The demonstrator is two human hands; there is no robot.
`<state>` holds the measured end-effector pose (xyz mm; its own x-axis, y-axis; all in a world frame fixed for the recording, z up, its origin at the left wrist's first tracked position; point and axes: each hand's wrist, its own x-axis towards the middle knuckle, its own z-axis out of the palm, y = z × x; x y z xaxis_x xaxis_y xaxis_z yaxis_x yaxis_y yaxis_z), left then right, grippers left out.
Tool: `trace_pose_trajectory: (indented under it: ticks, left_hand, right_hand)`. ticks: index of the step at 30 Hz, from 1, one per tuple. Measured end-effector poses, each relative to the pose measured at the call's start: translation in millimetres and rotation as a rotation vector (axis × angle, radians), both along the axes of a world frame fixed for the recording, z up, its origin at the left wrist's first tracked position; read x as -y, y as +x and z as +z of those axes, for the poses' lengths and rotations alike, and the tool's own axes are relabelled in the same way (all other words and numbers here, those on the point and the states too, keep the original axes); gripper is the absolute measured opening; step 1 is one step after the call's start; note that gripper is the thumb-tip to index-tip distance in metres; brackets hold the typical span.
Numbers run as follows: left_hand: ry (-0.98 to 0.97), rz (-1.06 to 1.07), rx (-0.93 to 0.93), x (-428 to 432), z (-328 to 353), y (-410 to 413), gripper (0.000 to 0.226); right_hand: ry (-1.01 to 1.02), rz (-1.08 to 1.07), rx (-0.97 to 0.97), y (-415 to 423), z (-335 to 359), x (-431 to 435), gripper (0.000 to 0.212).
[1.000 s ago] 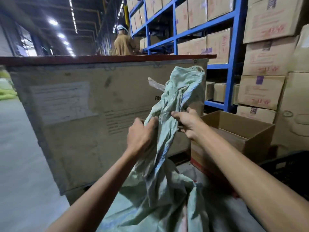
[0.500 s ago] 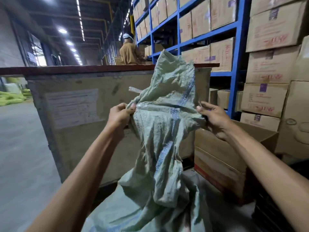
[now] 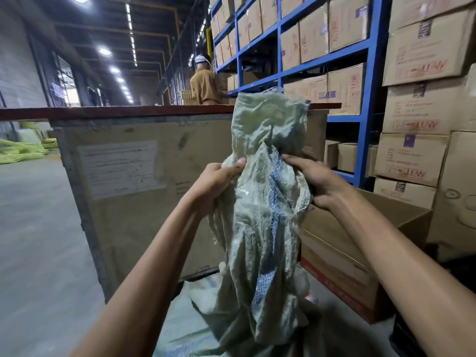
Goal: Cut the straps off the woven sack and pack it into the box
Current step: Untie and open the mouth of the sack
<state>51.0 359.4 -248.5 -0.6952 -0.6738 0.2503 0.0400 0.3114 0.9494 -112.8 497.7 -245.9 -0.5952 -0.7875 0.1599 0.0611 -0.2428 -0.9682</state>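
A crumpled pale green woven sack (image 3: pixel 260 228) with a blue stripe hangs in front of me, its top standing up above my hands and its lower end trailing onto more sacking below. My left hand (image 3: pixel 213 186) grips its left edge. My right hand (image 3: pixel 311 181) pinches the right side at about the same height. An open cardboard box (image 3: pixel 342 253) stands on the floor just right of the sack, below my right forearm. No strap or cutting tool shows.
A large crate (image 3: pixel 134 191) with a red-brown top fills the space ahead. Blue shelving (image 3: pixel 365 99) stacked with cartons rises at right. A person (image 3: pixel 206 83) in brown stands behind the crate. Bare concrete floor (image 3: pixel 33 240) lies at left.
Both hands have drawn closer together and bunched the sack's middle. The sack's top now stands folded above my hands, and the view has tilted.
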Motion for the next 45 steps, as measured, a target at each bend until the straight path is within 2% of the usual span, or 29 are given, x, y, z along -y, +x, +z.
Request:
trace_pose_trajectory:
  ticks: [4, 7, 11, 14, 16, 18, 21, 23, 25, 27, 28, 30, 31, 33, 34, 35, 37, 38, 40, 42, 44, 45]
  left_hand:
    - [0.329, -0.049, -0.096, 4, 1, 6, 0.045]
    - [0.553, -0.038, -0.171, 11, -2, 14, 0.057]
    - [0.67, 0.057, -0.246, 32, -10, 21, 0.046]
    - [0.855, 0.101, -0.385, 54, -15, 37, 0.046]
    - [0.808, 0.126, -0.392, 59, -23, 42, 0.051]
    - [0.678, 0.182, -0.359, 58, -32, 35, 0.054]
    - [0.49, 0.057, -0.228, 47, -39, 23, 0.053]
    - [0.379, -0.079, -0.13, 36, -36, 15, 0.057]
    - [0.289, -0.128, -0.078, 26, -39, 6, 0.063]
    - [0.278, -0.095, -0.102, 21, -43, -5, 0.084]
    - [0.298, -0.072, -0.138, 18, -43, -9, 0.086]
    - [0.336, -0.044, -0.222, 18, -43, -13, 0.075]
    - [0.36, -0.056, -0.27, 21, -43, -13, 0.069]
    - [0.393, -0.108, -0.339, 27, -41, -13, 0.062]
    - [0.371, -0.129, -0.35, 28, -40, -13, 0.061]
    - [0.319, -0.131, -0.355, 28, -42, -14, 0.06]
    - [0.175, -0.037, -0.36, 29, -46, -19, 0.044]
    - [0.13, 0.056, -0.377, 31, -48, -19, 0.033]
    - [0.096, 0.26, -0.424, 43, -54, -8, 0.025]
    - [0.123, 0.471, -0.419, 70, -69, 16, 0.016]
    - [0.127, 0.565, -0.229, 92, -90, 46, 0.018]
    - [0.162, 0.505, -0.147, 99, -98, 56, 0.022]
  right_hand:
    - [-0.044, -0.148, -0.066, -11, -4, 1, 0.023]
    - [0.038, -0.193, -0.118, -23, -21, -1, 0.019]
    - [0.101, -0.315, -0.109, -40, -37, -6, 0.012]
    - [0.094, -0.405, -0.069, -55, -48, -20, 0.012]
    - [0.108, -0.374, -0.097, -53, -52, -26, 0.014]
    - [0.085, -0.371, -0.055, -49, -53, -22, 0.015]
    - [-0.028, -0.169, 0.221, -33, -49, -13, 0.023]
    - [-0.129, -0.021, 0.382, -22, -45, -9, 0.039]
    - [-0.152, 0.058, 0.358, -13, -44, -5, 0.075]
    - [-0.068, 0.028, 0.177, -4, -44, 3, 0.106]
    - [0.025, -0.039, 0.053, 1, -46, 8, 0.117]
    - [0.223, -0.222, -0.19, 9, -50, 15, 0.133]
    - [0.296, -0.269, -0.253, 11, -53, 18, 0.141]
    - [0.414, -0.216, -0.235, 11, -58, 20, 0.145]
    - [0.458, -0.164, -0.203, 12, -60, 20, 0.136]
    - [0.468, -0.133, -0.182, 12, -62, 21, 0.114]
    - [0.373, -0.198, -0.18, 7, -67, 26, 0.054]
    - [0.325, -0.263, -0.176, 1, -69, 26, 0.036]
    - [0.242, -0.394, -0.102, -19, -75, 13, 0.024]
    - [0.184, -0.507, 0.029, -48, -82, -20, 0.024]
    - [0.192, -0.485, 0.119, -71, -97, -55, 0.027]
    - [0.203, -0.425, 0.147, -77, -105, -67, 0.03]
